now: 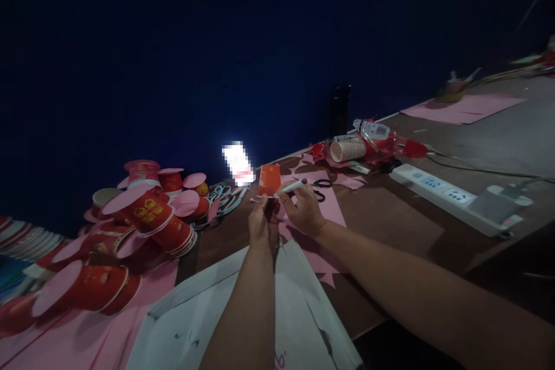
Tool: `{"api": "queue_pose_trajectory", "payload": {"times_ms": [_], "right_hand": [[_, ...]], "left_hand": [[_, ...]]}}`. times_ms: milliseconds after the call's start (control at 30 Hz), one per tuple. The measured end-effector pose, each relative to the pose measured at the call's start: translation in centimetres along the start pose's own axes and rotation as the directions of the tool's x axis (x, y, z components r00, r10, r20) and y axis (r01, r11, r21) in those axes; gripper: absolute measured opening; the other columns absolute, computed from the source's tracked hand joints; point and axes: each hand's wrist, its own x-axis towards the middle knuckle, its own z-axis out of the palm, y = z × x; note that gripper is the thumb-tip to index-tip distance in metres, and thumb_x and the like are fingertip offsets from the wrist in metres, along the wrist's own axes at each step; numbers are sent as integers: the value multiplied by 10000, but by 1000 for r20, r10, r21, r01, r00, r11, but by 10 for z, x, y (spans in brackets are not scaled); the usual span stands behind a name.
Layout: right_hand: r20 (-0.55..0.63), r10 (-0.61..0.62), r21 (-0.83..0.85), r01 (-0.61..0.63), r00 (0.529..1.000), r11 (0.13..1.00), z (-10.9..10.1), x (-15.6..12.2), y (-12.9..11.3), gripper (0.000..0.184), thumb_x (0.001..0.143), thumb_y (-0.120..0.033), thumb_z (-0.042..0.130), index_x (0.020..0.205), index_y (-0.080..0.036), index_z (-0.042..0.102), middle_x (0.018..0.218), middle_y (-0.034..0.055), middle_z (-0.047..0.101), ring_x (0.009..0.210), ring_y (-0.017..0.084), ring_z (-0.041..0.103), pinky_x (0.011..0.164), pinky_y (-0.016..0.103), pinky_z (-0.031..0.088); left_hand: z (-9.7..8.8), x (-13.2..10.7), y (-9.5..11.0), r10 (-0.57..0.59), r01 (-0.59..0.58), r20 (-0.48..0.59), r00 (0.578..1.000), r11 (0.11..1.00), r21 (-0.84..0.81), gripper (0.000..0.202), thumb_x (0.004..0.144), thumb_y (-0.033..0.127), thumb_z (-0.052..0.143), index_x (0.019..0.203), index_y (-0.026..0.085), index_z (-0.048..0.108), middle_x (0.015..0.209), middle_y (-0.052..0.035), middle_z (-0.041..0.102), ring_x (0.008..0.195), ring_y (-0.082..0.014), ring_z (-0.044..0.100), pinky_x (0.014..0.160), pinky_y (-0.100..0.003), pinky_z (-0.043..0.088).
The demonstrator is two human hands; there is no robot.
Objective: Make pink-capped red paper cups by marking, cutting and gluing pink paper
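My left hand is closed around the lower end of a small red paper cup, which has its pale rim toward me. My right hand grips a slim white pen-like stick, its tip close to the cup's rim. Whether the tip touches the cup I cannot tell. Under and beside my right hand lies a pink paper sheet, with the black-handled scissors on it. At left is a heap of red paper cups, several with pink paper discs on their ends.
A white board-like sheet lies beneath my forearms. Near the dark wall are a lit screen and light-blue-handled scissors. Sleeved paper cups lie farther right. A white power strip with a plugged-in adapter and cable crosses the right side.
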Motion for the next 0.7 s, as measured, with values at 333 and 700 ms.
{"api": "queue_pose_trajectory", "payload": {"times_ms": [333, 700], "right_hand": [[-81, 7, 81, 0, 997, 997, -1, 1, 1, 83, 921, -267, 512, 970, -236, 571, 960, 54, 649, 869, 191, 597, 851, 395, 464], [-64, -3, 80, 8, 998, 997, 0, 1, 3, 69, 909, -256, 526, 958, -229, 566, 939, 52, 642, 886, 194, 591, 856, 392, 457]], "left_hand": [[3, -6, 3, 10, -10, -15, 1000, 1000, -20, 29, 772, 106, 658, 767, 124, 636, 673, -21, 679, 557, -88, 638, 597, -192, 537], [3, -5, 3, -22, 22, -11, 1000, 999, 37, 35, 786, 128, 644, 778, 96, 635, 660, -38, 676, 547, -105, 643, 550, -195, 528]]}}
